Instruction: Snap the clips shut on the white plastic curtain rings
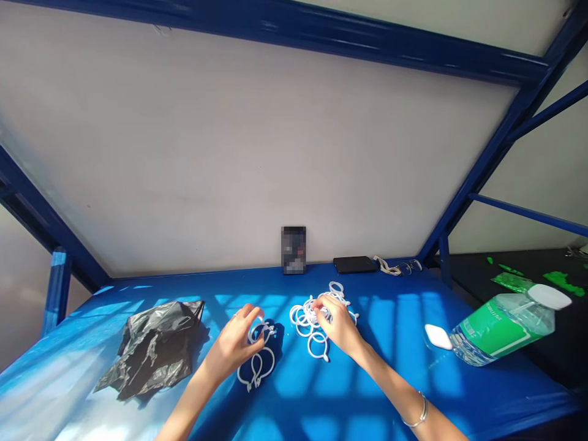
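Observation:
My left hand curls with thumb and fingers around a white plastic curtain ring, above a small group of similar rings on the blue surface. The lower rings overlap one another, each with a small knob-like end. To the right, my right hand reaches into a larger tangled pile of white curtain rings. Its fingers are bent together at the pile, and the ring at their tips is partly hidden. A bracelet circles the right wrist.
A crumpled black plastic bag lies left on the blue tabletop. Along the wall are a blurred dark upright object, a black phone, a white cable and glasses. A white case sits beside a large green-labelled bottle.

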`<state>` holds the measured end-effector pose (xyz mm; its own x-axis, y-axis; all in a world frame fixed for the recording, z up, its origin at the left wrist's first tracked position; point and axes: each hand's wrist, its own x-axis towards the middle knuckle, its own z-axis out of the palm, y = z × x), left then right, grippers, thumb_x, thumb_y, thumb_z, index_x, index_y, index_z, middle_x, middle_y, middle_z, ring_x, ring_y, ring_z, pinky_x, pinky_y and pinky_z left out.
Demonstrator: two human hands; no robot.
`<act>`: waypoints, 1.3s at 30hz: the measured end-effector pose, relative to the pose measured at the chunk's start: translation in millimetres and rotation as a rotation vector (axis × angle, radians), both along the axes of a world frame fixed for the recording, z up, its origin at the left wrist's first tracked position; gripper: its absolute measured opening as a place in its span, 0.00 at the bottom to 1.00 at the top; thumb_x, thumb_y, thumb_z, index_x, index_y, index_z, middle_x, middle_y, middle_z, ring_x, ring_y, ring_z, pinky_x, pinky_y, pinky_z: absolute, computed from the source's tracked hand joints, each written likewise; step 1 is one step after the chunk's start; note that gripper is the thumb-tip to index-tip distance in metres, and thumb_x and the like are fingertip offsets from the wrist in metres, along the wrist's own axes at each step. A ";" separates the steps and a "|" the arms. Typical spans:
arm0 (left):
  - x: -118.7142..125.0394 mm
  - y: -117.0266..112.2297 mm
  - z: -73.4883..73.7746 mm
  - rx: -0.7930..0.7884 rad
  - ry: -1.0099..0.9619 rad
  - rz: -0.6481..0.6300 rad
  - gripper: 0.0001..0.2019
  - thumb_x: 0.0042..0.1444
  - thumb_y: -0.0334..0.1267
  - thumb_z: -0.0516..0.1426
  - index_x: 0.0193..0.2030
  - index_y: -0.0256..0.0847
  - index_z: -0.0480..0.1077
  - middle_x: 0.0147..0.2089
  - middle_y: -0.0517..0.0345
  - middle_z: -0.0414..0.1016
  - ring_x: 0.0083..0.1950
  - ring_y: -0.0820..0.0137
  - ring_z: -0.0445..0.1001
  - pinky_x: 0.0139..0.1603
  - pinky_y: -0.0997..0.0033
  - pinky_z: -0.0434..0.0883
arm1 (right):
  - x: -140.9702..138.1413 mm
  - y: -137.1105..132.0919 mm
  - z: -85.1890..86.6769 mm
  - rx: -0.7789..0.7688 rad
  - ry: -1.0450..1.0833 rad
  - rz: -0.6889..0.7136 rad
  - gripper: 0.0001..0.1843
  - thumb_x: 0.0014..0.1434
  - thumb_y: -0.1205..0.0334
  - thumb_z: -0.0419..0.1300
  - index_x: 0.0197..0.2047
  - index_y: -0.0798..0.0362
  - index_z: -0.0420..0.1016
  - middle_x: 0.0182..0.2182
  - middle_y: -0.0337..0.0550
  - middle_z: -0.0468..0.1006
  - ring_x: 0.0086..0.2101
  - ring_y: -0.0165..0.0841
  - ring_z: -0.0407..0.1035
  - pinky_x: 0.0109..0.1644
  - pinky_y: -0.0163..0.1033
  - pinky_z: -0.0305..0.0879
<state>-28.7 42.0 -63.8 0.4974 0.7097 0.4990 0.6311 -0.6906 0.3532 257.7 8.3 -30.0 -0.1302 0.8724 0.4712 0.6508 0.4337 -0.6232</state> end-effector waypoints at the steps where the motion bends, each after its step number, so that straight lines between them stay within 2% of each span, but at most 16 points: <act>1: 7.1 -3.8 9.4 -0.090 -0.006 0.002 0.12 0.60 0.38 0.54 0.50 0.42 0.69 0.48 0.51 0.76 0.46 0.63 0.79 0.45 0.65 0.78 | -4.1 -3.3 -0.8 0.006 0.013 0.031 0.08 0.64 0.67 0.54 0.38 0.53 0.75 0.36 0.48 0.80 0.39 0.40 0.75 0.47 0.46 0.72; 2: 14.5 -8.1 17.9 -0.146 -0.022 -0.013 0.11 0.60 0.37 0.53 0.49 0.43 0.70 0.47 0.52 0.75 0.44 0.65 0.78 0.43 0.66 0.78 | -8.4 -7.1 -1.7 0.005 0.020 0.064 0.08 0.64 0.66 0.55 0.41 0.52 0.75 0.37 0.48 0.80 0.40 0.40 0.75 0.47 0.45 0.72; 5: 35.1 -21.4 33.2 -0.224 -0.104 -0.099 0.12 0.61 0.38 0.53 0.51 0.43 0.70 0.49 0.53 0.74 0.46 0.66 0.76 0.47 0.67 0.76 | -20.7 -19.0 -4.9 -0.030 0.025 0.187 0.11 0.64 0.63 0.59 0.50 0.51 0.74 0.43 0.48 0.80 0.43 0.39 0.76 0.48 0.44 0.74; 7: 45.5 -29.0 35.1 -0.261 -0.154 -0.139 0.12 0.61 0.38 0.54 0.51 0.44 0.70 0.49 0.53 0.74 0.47 0.67 0.75 0.48 0.68 0.76 | -26.8 -24.9 -6.9 -0.032 0.027 0.261 0.14 0.65 0.62 0.60 0.53 0.51 0.73 0.45 0.47 0.81 0.45 0.39 0.76 0.49 0.43 0.75; 9: 52.7 -34.5 33.1 -0.295 -0.186 -0.162 0.11 0.61 0.39 0.54 0.49 0.44 0.71 0.48 0.54 0.74 0.46 0.67 0.75 0.48 0.67 0.76 | -30.6 -27.8 -8.6 0.003 0.037 0.297 0.11 0.66 0.61 0.59 0.52 0.50 0.75 0.44 0.47 0.81 0.45 0.39 0.77 0.51 0.43 0.75; 14: 59.7 -39.4 24.9 -0.314 -0.243 -0.192 0.15 0.61 0.40 0.57 0.54 0.43 0.71 0.50 0.50 0.74 0.48 0.65 0.75 0.48 0.66 0.76 | -31.8 -26.8 -8.2 0.071 0.107 0.245 0.09 0.69 0.61 0.56 0.44 0.51 0.78 0.37 0.46 0.82 0.38 0.37 0.78 0.45 0.41 0.76; 19: 57.9 -40.4 21.9 -0.284 -0.279 -0.212 0.18 0.62 0.40 0.58 0.58 0.44 0.69 0.51 0.51 0.74 0.48 0.66 0.75 0.49 0.67 0.76 | -31.0 -27.3 -0.6 0.095 0.154 0.222 0.08 0.67 0.64 0.56 0.42 0.52 0.77 0.35 0.45 0.83 0.36 0.36 0.78 0.42 0.41 0.76; 26: 58.9 -48.6 24.7 -0.234 -0.232 -0.201 0.16 0.63 0.41 0.57 0.57 0.43 0.70 0.42 0.54 0.73 0.41 0.70 0.74 0.43 0.71 0.75 | -30.8 -32.7 3.5 0.114 0.159 0.233 0.10 0.68 0.64 0.54 0.40 0.48 0.77 0.34 0.43 0.82 0.36 0.37 0.77 0.42 0.43 0.75; 32: 70.0 -48.0 31.5 -0.147 -0.170 -0.114 0.16 0.64 0.42 0.55 0.57 0.42 0.71 0.47 0.51 0.76 0.44 0.66 0.78 0.46 0.66 0.78 | -26.5 -31.6 2.9 0.088 0.159 0.165 0.13 0.69 0.60 0.52 0.39 0.48 0.77 0.34 0.44 0.82 0.35 0.38 0.77 0.41 0.45 0.75; 34: 64.3 -48.6 26.9 -0.094 -0.128 -0.050 0.20 0.65 0.43 0.54 0.62 0.43 0.67 0.52 0.49 0.76 0.49 0.63 0.78 0.48 0.62 0.79 | -22.4 -26.4 3.4 0.077 0.167 0.102 0.12 0.69 0.59 0.52 0.41 0.49 0.77 0.35 0.45 0.82 0.36 0.38 0.77 0.42 0.44 0.75; 36: 51.6 -52.9 12.9 -0.003 -0.086 0.082 0.24 0.64 0.47 0.56 0.65 0.44 0.64 0.58 0.46 0.73 0.56 0.57 0.75 0.52 0.55 0.78 | -15.2 -18.4 5.3 0.052 0.185 0.013 0.12 0.68 0.57 0.53 0.42 0.50 0.76 0.36 0.46 0.82 0.37 0.38 0.77 0.43 0.44 0.75; 37: 43.9 -56.8 2.3 0.048 -0.083 0.161 0.22 0.65 0.48 0.55 0.63 0.43 0.66 0.58 0.45 0.73 0.58 0.54 0.74 0.53 0.52 0.77 | -10.4 -13.8 6.8 0.028 0.191 -0.034 0.12 0.68 0.56 0.53 0.42 0.51 0.76 0.37 0.46 0.82 0.38 0.39 0.78 0.44 0.43 0.75; 39: 29.0 -67.4 -22.7 0.113 -0.071 0.278 0.16 0.64 0.48 0.54 0.51 0.41 0.73 0.53 0.42 0.75 0.53 0.51 0.76 0.44 0.53 0.79 | 0.6 -4.6 10.1 -0.029 0.185 -0.106 0.12 0.67 0.55 0.53 0.40 0.51 0.75 0.36 0.46 0.82 0.38 0.39 0.78 0.44 0.42 0.74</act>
